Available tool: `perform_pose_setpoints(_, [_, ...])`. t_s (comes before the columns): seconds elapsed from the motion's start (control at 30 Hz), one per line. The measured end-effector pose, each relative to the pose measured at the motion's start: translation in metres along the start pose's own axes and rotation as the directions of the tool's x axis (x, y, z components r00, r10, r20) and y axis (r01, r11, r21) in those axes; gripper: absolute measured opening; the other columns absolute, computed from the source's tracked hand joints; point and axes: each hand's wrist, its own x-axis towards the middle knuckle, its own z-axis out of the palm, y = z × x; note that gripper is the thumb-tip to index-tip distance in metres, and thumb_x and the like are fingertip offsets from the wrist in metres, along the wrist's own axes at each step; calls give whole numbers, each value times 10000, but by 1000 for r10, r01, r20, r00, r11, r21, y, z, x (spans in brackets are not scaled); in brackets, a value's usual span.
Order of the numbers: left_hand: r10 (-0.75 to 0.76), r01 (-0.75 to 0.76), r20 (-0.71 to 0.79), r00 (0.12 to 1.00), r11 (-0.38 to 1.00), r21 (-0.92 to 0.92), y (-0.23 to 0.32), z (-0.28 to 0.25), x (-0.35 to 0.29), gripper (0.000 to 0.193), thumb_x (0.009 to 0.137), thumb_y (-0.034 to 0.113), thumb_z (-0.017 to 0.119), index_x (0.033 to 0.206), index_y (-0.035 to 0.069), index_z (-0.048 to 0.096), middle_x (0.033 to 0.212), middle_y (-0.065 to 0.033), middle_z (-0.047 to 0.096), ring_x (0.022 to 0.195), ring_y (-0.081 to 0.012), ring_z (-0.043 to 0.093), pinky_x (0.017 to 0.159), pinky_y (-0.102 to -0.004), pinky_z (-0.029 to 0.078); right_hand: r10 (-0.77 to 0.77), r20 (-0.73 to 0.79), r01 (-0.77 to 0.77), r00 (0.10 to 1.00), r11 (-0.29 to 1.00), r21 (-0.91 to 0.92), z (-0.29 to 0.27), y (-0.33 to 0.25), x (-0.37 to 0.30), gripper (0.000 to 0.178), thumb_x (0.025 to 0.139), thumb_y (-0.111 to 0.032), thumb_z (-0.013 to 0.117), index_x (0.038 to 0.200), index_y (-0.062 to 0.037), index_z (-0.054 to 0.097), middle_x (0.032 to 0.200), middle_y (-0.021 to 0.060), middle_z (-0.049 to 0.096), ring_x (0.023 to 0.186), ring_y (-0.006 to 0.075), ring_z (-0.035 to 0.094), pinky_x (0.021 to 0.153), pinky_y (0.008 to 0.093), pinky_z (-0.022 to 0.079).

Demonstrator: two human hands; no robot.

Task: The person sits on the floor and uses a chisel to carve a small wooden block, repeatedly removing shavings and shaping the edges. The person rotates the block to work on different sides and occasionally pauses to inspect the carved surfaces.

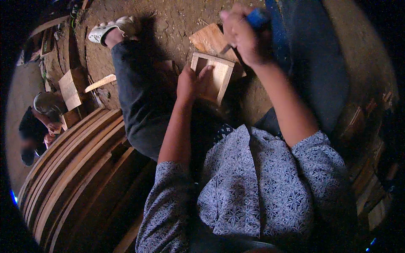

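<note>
My left hand [193, 83] grips a small, pale wooden box [225, 84] by its left side, with the thumb laid inside. The box has a raised rim and is tilted between my legs. My right hand [244, 37], smeared by motion, is closed round a blue-handled tool [258, 17]. A thin metal shaft juts from below that fist toward the box's far rim; whether it touches the rim, I cannot tell. The tool's exact kind is blurred. Just beyond the box, a flat wooden board [209, 39] lies on the ground, partly hidden by the box and my right hand.
Long wooden strips [71, 154] are stacked at my left. Past them another person [46, 118] bends over with hands on a piece of wood. A pale wood offcut [100, 83] and small boards [70, 89] lie left of my leg. More wood scraps [358, 118] are at the right.
</note>
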Motion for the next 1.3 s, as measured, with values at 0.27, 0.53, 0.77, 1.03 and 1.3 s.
perform_pose_setpoints(0.27, [9, 1, 51, 999, 982, -187, 0, 2, 0, 493, 797, 395, 721, 1078, 6, 608, 981, -200, 680, 931, -344, 661, 789, -396, 514, 167, -72, -165, 983, 986, 37, -10, 19, -4, 362, 859, -123, 575, 563, -118, 368, 494, -33, 353, 400, 66, 305, 399, 248, 231])
perform_pose_setpoints(0.53, [29, -29, -4, 1000, 995, -99, -2, -3, -5, 569, 767, 457, 735, 1084, 4, 601, 988, -210, 673, 948, -357, 652, 789, -400, 514, -6, 61, 14, 998, 991, -136, 5, 9, -4, 343, 854, -120, 580, 578, -115, 376, 501, -35, 360, 423, 64, 324, 415, 249, 246])
perform_pose_setpoints(0.77, [23, -23, 3, 1000, 996, -86, -6, 3, 3, 547, 776, 451, 728, 1074, 8, 609, 980, -213, 672, 947, -361, 649, 781, -408, 515, 4, -1, -4, 1000, 928, -373, -3, 6, -2, 312, 792, -240, 656, 594, -62, 493, 515, 57, 453, 489, 166, 449, 503, 351, 362])
perform_pose_setpoints(1.03, [-63, 65, 59, 996, 997, -29, 10, -5, -4, 528, 769, 456, 733, 1031, 11, 620, 971, -212, 674, 951, -364, 647, 783, -407, 510, -103, 28, 105, 994, 886, -451, 0, 24, -13, 307, 838, -118, 595, 587, -119, 419, 510, -41, 387, 451, 66, 376, 430, 262, 274])
perform_pose_setpoints(1.3, [-20, 18, -17, 1000, 995, -98, -13, 7, -2, 579, 752, 483, 740, 1049, 4, 606, 973, -218, 672, 961, -373, 641, 784, -418, 508, -77, -42, 63, 996, 964, -259, 3, -4, 1, 316, 832, -171, 613, 584, -101, 430, 506, -21, 403, 446, 93, 383, 435, 289, 290])
